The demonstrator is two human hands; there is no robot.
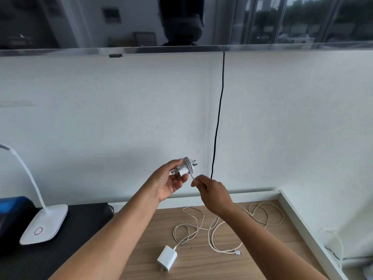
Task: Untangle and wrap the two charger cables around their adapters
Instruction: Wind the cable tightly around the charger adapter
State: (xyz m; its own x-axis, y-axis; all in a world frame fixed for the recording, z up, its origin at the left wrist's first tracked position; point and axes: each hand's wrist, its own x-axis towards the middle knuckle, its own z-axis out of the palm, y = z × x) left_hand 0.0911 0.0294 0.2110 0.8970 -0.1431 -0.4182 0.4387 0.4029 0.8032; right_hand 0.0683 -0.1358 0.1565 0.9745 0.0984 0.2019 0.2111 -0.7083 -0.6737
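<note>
First adapter [186,168], white, is held up in the air above the far edge of the wooden desk [262,249], with several grey-white cable turns already lying around its body and its prongs pointing left toward the palm. The left hand [170,181] cradles it, thumb on top and fingers curled beneath, apparently to keep the block steady while turns go on. The right hand [212,194], just right of and below it, has its fingers closed in a pinch on the short free tail of that cable [192,175], held taut; judged to be the last turn or tuck. Second adapter [167,257] lies flat near the front of the desk, its cable [222,225] spread loose in open loops to the right, unwrapped. A white desk lamp [43,224] stands far left on a black surface.
</note>
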